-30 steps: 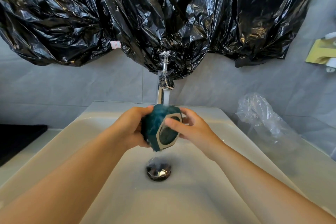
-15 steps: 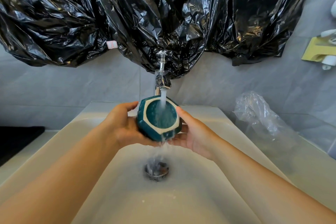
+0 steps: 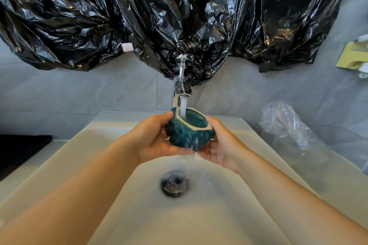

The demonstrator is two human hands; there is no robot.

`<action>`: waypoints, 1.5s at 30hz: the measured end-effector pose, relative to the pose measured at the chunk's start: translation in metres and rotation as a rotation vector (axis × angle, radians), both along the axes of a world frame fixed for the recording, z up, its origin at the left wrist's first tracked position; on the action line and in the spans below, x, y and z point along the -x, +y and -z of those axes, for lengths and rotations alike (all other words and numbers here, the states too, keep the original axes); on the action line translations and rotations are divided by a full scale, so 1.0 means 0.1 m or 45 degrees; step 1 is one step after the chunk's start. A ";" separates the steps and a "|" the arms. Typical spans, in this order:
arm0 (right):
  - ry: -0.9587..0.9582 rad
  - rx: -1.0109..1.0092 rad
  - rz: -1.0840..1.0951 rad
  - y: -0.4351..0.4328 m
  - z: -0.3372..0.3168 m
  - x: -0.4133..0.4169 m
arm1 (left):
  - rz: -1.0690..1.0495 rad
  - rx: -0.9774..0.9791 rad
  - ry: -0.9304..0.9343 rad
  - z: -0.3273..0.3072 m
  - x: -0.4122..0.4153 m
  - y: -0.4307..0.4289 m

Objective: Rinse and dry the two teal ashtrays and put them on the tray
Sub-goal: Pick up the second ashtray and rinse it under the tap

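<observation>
Teal glaze running with water is likely slick, so the chief risk is the faceted teal ashtray (image 3: pixel 189 135) slipping free and striking the cream sink (image 3: pixel 189 223), where it could chip. It is held in the air over the sink, above the round metal drain (image 3: pixel 174 183) and directly under the chrome faucet (image 3: pixel 182 90). The left hand (image 3: pixel 153 139) has its grip clamped on the near-left side, thumb at the rim and fingers curled underneath. The right hand (image 3: pixel 221 147) cups the opposite side from below, its grip likewise closed on the piece. A second hazard is that the stream of water (image 3: pixel 183 108) lands inside the bowl close to its rim. More tilt could throw spray over the bench (image 3: pixel 346 183) on the right, toward the crumpled clear plastic bag (image 3: pixel 288 125).

The ashtray is tilted, its mouth facing up and away from the camera. Its outer wall is dark teal with paler mottling, a cream band runs round the rim, and the inside is teal. Water spills off its lower edge into the sink. Neither a second ashtray nor the tray can be made out, and drying, I judge, is not yet begun.
</observation>
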State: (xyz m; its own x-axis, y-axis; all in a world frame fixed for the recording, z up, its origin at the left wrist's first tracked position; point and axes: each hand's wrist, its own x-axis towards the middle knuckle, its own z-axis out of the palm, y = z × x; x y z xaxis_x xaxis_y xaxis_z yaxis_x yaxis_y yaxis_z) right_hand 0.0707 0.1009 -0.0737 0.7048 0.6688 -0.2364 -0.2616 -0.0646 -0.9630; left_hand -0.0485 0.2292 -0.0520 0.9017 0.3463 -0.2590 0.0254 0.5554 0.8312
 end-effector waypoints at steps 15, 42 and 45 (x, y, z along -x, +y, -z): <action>-0.155 -0.107 -0.100 0.05 0.04 0.08 | -0.184 -0.201 0.227 -0.03 0.03 0.01; 0.144 0.010 -0.419 0.02 -0.03 0.20 | -0.136 -0.512 0.422 -0.07 0.24 0.31; 0.100 0.001 -0.332 0.02 -0.01 0.16 | -0.146 -0.620 0.427 -0.03 0.17 0.28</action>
